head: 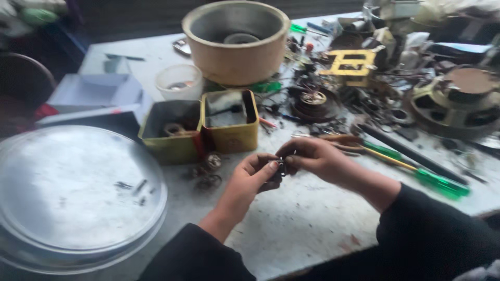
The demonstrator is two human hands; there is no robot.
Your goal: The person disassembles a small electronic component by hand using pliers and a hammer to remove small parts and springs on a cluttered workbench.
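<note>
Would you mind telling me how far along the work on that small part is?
Done: loose bits lie in the two yellow tins. In hand: left hand and right hand pinch a small dark part. Left: motor pieces and a green screwdriver lie untouched.

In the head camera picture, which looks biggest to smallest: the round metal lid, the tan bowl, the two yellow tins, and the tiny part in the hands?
1. Metal lid, though it lies nearest the camera, which flatters it.
2. Tan bowl.
3. The two yellow tins look about alike; no ranking between them.
4. Small dark part, pinched between left hand and right hand.
</note>
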